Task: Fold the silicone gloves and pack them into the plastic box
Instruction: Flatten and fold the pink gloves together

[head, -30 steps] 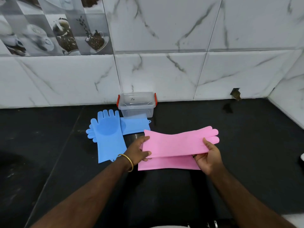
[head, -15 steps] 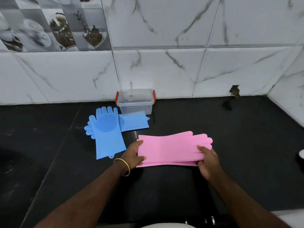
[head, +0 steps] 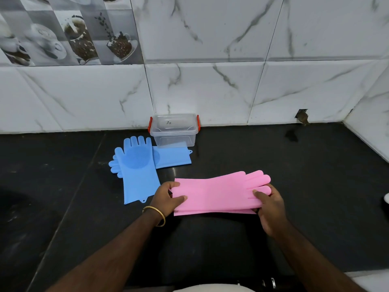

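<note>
Two pink silicone gloves (head: 216,193) lie stacked one on the other on the black counter, fingers pointing right. My left hand (head: 167,198) pinches their cuff end, thumb on top. My right hand (head: 268,204) grips the finger end, thumb on top. Two blue silicone gloves (head: 139,167) lie crossed to the left, one pointing at the wall, the other partly under it. A clear plastic box (head: 174,130) with red side clips stands open against the wall, just behind the blue gloves.
A black counter (head: 305,175) runs to a white marble-tiled wall behind and on the right. A small hole (head: 302,116) shows in the tile at the back right. A white object (head: 386,198) peeks in at the right edge.
The upper pink glove, held lifted above the lower one a second ago, has come down flat onto it. Both hands stayed at the ends of the pair.
</note>
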`<action>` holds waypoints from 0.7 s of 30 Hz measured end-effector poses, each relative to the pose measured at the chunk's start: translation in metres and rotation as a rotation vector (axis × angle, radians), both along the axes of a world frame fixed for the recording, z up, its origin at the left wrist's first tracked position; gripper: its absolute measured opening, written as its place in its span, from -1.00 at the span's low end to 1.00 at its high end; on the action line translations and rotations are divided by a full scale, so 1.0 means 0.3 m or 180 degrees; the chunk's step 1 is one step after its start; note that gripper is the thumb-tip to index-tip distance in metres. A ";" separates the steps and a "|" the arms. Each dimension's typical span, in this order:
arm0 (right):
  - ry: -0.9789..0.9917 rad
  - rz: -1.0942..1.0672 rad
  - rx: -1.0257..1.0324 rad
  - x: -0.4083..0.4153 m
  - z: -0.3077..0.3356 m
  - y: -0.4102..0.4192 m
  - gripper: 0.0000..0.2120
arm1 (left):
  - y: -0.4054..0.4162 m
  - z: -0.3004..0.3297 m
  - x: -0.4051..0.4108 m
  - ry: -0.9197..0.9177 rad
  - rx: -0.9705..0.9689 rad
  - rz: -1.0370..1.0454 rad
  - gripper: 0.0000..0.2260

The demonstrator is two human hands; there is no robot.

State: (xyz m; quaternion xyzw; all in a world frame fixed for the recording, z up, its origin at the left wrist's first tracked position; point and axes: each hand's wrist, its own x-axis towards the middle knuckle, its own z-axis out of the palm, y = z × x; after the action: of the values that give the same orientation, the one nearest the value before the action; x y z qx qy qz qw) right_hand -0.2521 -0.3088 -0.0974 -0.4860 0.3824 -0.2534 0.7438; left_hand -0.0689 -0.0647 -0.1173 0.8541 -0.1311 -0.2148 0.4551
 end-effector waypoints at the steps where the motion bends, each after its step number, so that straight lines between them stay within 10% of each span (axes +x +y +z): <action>1: 0.0090 0.0028 -0.0024 0.000 -0.010 -0.001 -0.69 | 0.001 0.000 0.002 0.0047 0.0061 -0.0038 -0.54; 12: 0.0965 -0.0215 -0.1344 0.006 -0.060 -0.034 -0.37 | -0.012 0.014 0.013 -0.0302 0.1109 -0.0506 -0.18; 21: 0.2543 -0.0054 -0.2641 0.019 -0.071 0.012 -0.34 | -0.091 0.045 0.075 0.0115 0.1275 0.0089 -0.50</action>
State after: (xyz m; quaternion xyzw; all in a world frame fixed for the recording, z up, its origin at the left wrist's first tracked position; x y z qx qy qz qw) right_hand -0.2466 -0.3053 -0.1186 -0.7921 0.5062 -0.1849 0.2866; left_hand -0.0463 -0.0918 -0.1037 0.9253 -0.0657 -0.2456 0.2813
